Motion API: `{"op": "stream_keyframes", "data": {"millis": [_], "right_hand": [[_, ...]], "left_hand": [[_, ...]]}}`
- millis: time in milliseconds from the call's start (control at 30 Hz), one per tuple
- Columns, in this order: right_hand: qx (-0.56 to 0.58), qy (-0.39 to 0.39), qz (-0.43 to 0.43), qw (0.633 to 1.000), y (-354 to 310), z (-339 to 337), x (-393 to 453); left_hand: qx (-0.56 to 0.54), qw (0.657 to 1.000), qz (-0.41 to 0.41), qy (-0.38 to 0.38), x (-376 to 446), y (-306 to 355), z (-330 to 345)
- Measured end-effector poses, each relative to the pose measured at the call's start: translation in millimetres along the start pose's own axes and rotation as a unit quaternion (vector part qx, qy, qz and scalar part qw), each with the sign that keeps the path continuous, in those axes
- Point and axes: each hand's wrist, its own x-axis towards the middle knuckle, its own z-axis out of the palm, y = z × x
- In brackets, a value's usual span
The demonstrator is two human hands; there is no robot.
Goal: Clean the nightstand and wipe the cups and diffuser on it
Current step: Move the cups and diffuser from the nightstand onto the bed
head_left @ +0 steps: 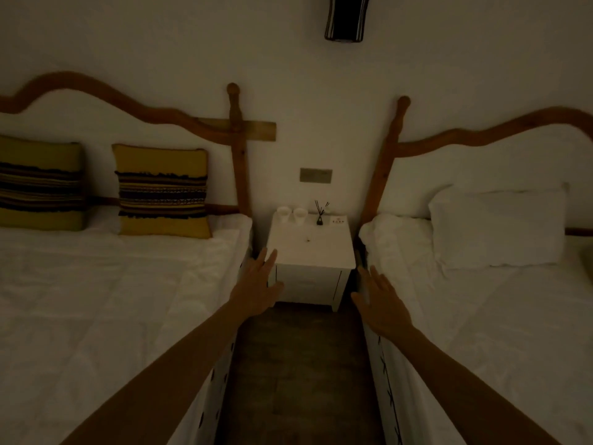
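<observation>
A white nightstand (316, 252) stands against the wall between two beds in a dim room. At its back left stand two white cups (292, 215) side by side. A small dark reed diffuser (320, 217) with thin sticks stands at the back middle, with a small white card (339, 220) to its right. A tiny speck (308, 239) lies on the top. My left hand (260, 284) reaches forward at the nightstand's front left corner, fingers apart and empty. My right hand (380, 301) is stretched out near the front right corner, also spread and empty.
A white bed (112, 284) with two yellow striped cushions (162, 191) lies on the left. Another white bed with a white pillow (497, 226) lies on the right. A narrow strip of dark floor (298, 364) runs between them. A wall plate (316, 175) sits above the nightstand.
</observation>
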Motion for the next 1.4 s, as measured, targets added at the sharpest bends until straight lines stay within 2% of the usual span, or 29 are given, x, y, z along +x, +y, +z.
{"op": "stream_keyframes", "data": {"millis": [333,567,667,900,1133,1267,1400], "right_hand": [[0.042,-0.03,0.055,0.997,50.4,11.8,153.4],[0.075,-0.064,0.046,0.994,86.0,24.0,319.2],[0.069,-0.121,0.02,0.99,92.9,42.6,378.3],[0.098,-0.208,-0.001,0.973,65.8,92.1,479.0],[0.082,-0.255,-0.001,0.963,31.7,150.8,583.0],[0.022,-0.282,-0.01,0.959,29.9,193.0,644.0],[-0.01,-0.278,-0.004,0.96,27.2,220.2,680.7]], "left_hand": [[0.033,0.998,0.014,-0.042,188.5,2.9,18.5],[0.007,0.995,-0.077,-0.058,326.3,-14.3,39.7],[-0.011,0.992,-0.117,-0.053,370.8,-25.6,50.7],[-0.016,0.987,-0.154,-0.038,423.9,-66.2,59.3],[-0.041,0.983,-0.177,-0.027,525.9,-127.1,59.2],[-0.079,0.976,-0.201,-0.034,585.9,-160.1,77.0],[-0.058,0.976,-0.2,-0.058,626.5,-183.6,96.6]]}}
